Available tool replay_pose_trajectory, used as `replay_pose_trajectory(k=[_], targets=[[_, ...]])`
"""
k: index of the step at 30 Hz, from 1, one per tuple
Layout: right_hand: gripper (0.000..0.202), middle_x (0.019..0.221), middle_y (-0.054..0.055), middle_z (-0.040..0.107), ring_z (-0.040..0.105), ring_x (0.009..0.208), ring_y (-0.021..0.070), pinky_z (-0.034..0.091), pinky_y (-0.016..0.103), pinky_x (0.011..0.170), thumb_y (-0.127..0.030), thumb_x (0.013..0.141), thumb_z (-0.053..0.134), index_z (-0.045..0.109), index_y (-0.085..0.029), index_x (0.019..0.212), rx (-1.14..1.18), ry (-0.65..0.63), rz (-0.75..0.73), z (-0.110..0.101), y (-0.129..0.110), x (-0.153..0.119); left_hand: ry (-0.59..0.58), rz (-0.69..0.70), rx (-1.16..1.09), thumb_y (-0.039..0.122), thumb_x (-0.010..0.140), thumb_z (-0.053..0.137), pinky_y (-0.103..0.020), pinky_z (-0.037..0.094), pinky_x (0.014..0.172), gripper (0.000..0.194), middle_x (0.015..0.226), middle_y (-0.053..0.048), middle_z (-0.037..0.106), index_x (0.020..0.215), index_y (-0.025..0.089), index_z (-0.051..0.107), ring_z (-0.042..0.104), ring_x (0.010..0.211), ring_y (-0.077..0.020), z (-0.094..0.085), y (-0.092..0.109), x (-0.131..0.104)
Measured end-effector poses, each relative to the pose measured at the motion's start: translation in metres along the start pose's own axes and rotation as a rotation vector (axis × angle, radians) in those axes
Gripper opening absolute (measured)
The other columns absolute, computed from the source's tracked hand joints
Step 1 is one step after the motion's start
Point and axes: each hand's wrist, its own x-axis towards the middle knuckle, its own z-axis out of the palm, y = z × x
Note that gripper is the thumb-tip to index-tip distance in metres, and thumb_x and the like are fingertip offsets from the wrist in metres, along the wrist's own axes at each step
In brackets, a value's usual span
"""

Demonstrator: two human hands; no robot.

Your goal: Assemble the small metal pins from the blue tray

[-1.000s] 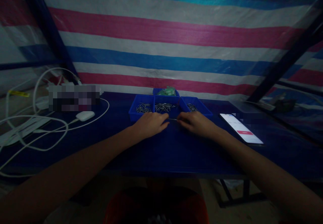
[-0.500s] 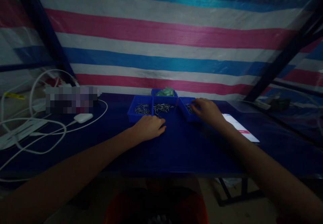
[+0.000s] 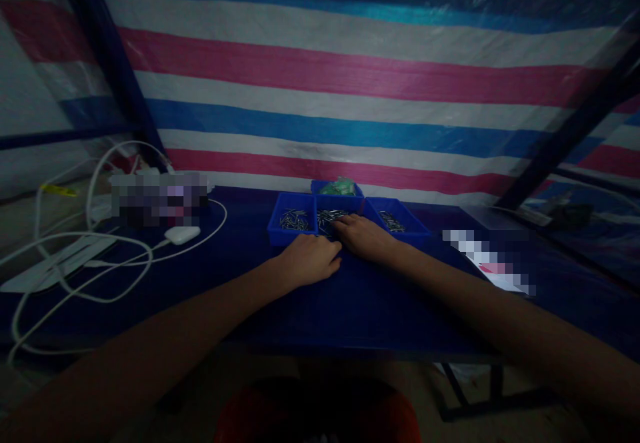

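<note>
My left hand (image 3: 313, 260) rests on the blue table just in front of the left blue bin (image 3: 277, 226), its fingers curled inward; whatever they may hold is hidden. Thin, shiny metal pieces (image 3: 294, 219), like screws or nails, fill that bin. My right hand (image 3: 365, 236) reaches into the middle section, its fingers bent down onto a heap of similar metal pieces (image 3: 327, 216). Those fingertips are partly hidden, so what lies between them does not show. Beside it, the right blue bin (image 3: 413, 223) holds more slim metal pieces (image 3: 391, 222).
Behind the bins, another blue bin (image 3: 320, 186) contains green plastic bags (image 3: 343, 186). White cables (image 3: 150, 256) and a white case (image 3: 183, 234) lie on the left. A phone-like lit screen (image 3: 493, 270) is at right. Striped sheeting (image 3: 350, 83) hangs behind the table (image 3: 350, 323).
My right hand has moved left from the right bin to the middle heap, close to my left hand. The left hand stays in front of the left bin. The view has shifted slightly.
</note>
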Motion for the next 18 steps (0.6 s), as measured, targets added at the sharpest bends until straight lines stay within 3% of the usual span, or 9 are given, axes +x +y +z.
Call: replay_pose_trajectory(k=[8, 18], targets=[[0.013, 0.085, 0.009, 0.058, 0.054, 0.078, 0.0173, 0.041, 0.028, 0.073, -0.008, 0.08, 0.044, 0.056, -0.01, 0.083, -0.028, -0.045, -0.034, 0.003, 0.001, 0.002, -0.028, -0.002, -0.018, 0.032, 0.084, 0.038, -0.029, 0.043, 0.057, 0.025, 0.074, -0.006, 0.062, 0.083, 0.016, 0.056, 0.06, 0.065, -0.0185, -0.001, 0.0, 0.0], [0.016, 0.081, 0.007, 0.054, 0.052, 0.075, 0.0155, 0.038, 0.025, 0.065, -0.005, 0.081, 0.038, 0.051, -0.013, 0.087, 0.08, -0.006, 0.147, -0.003, -0.002, -0.018, -0.031, 0.003, 0.003, 0.031, 0.084, 0.036, -0.028, 0.043, 0.055, 0.024, 0.073, -0.005, 0.062, 0.083, 0.016, 0.055, 0.06, 0.065, -0.0191, -0.001, 0.001, 0.0]])
